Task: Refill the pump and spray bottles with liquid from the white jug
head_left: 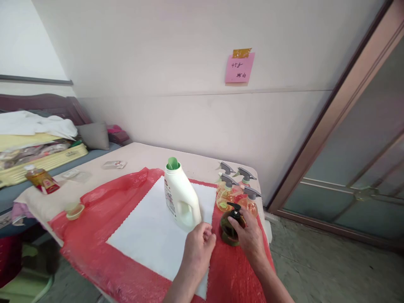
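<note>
My right hand (251, 236) is wrapped round the side of a dark green pump bottle (227, 232) with a black pump head, upright on the red plastic sheet. My left hand (198, 247) is closed, its fingers curled in towards the thumb, and I see nothing between them. It is just in front of a cream detergent jug (180, 198), hiding part of its base. The jug stands uncapped on a white sheet (148, 235), a green pouring spout showing in its neck. Beyond the pump bottle are several spray bottles (225, 198) with grey trigger heads and orange-yellow bodies.
Red plastic (104, 219) covers much of the pale table (151, 153). A shallow translucent cap (75, 211) lies at its left. Farther left are an amber bottle (42, 179) and clear packets (114, 164). A pink note (240, 68) is taped to the wall; a sliding door (353, 168) is right.
</note>
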